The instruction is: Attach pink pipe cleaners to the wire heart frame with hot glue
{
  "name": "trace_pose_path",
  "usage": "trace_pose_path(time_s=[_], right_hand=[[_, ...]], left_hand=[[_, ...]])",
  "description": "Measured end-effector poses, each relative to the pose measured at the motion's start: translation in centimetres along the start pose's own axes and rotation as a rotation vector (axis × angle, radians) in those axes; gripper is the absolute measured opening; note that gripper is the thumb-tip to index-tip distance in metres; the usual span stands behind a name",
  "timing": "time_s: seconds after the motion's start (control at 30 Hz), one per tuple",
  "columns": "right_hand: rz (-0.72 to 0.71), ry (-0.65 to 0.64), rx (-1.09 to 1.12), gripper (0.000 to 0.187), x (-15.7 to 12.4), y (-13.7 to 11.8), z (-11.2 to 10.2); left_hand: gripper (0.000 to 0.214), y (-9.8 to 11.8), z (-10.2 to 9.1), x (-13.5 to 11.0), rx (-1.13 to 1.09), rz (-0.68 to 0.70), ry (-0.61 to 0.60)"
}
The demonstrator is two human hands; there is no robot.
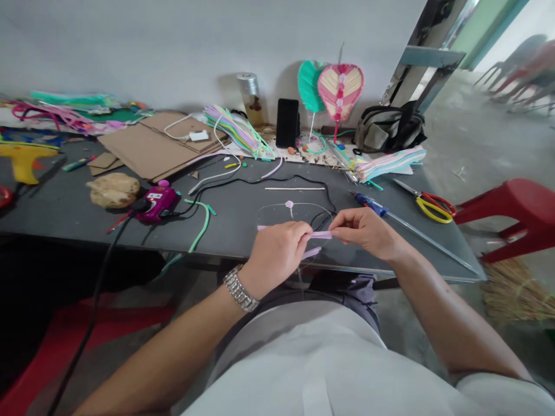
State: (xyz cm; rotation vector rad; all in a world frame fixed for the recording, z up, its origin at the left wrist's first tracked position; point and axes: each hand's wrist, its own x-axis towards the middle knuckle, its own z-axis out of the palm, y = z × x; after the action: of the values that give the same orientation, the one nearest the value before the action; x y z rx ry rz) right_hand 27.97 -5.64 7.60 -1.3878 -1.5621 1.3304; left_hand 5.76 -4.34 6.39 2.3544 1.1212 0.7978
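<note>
One desk: dark-topped, the desk (234,242) fills your view against a white wall, with a red stool (507,202) off to your right.

Several supplies: a magenta glue gun (156,202), a yellow glue gun (26,159), flat cardboard (151,144), scissors (436,207) and two bundles of pastel strips (238,130) (390,163) lie around you.

Progress so far: a pink heart-shaped fan (340,92) and a teal leaf (309,86) stand at the back, and they look complete. In front of you, a thin wire loop (289,204) shows only a pink dab; you have no row of strips on it yet.

Arm pose: both forearms reach forward from your body, elbows out, and your hands meet just over the desk's near edge.

Left grip: your left hand (275,254) is clenched, pinching the lilac strip (321,235).

Right grip: your right hand (366,231) is also closed, its thumb and fingers pinching the strip's far end.

Strip position: it runs between your hands, above the loop's lower part, with a second lilac end showing below your left hand.
</note>
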Motion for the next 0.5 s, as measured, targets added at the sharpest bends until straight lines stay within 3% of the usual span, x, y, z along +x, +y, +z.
trace_pose_path(time_s=[0.33,0.5], right_hand=[[-0.034,-0.059,-0.011,0.018,-0.4,0.2,-0.5],[-0.063,-0.036,-0.052,0.016,-0.4,0.3,-0.7]], left_hand=[[0.016,1.2,0.0,1.4,-0.511,-0.107,-0.039],[0.015,1.3,-0.1,1.6,-0.543,-0.145,-0.055]])
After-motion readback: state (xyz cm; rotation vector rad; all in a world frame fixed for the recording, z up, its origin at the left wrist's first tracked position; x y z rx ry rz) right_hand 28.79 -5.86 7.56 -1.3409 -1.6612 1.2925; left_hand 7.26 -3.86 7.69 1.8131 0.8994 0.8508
